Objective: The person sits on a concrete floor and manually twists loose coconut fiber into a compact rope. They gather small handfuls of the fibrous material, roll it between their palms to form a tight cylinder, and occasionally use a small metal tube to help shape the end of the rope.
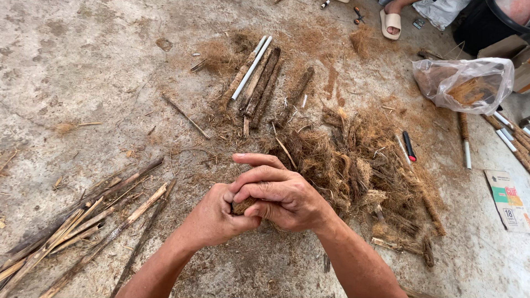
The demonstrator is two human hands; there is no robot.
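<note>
Concrete floor [83, 60], grey and dusted with brown fibre, carries everything we see. Across its right half spreads the largest thing, a loose heap of coir [353, 165], reaching from the floor's middle toward the right edge. Along the lower-left corner lies a fan of split sticks [83, 226], running up toward the centre. Near the top edge, just left of middle, sits a row of wrapped poles [259, 83], with one bare white pipe [251, 67] laid among them. By the upper-right corner rests a clear bag [464, 84] with more fibre inside, and beyond it a sandalled foot [391, 19] of another person. A black marker [408, 145] lies on the heap's right fringe.

At the lower middle we have both hands together. Our left hand [212, 218] is clenched round a small wad [243, 206] of fibre, which shows only as a brown nub between the palms. Our right hand [284, 196] closes over it from above, its fingers curled, the forefinger out straighter toward the left.

We judge the step in hand to be compacting or rolling that wad. By our reckoning, the next move calls for even pressure from both palms, so the strands bind rather than shed.
</note>
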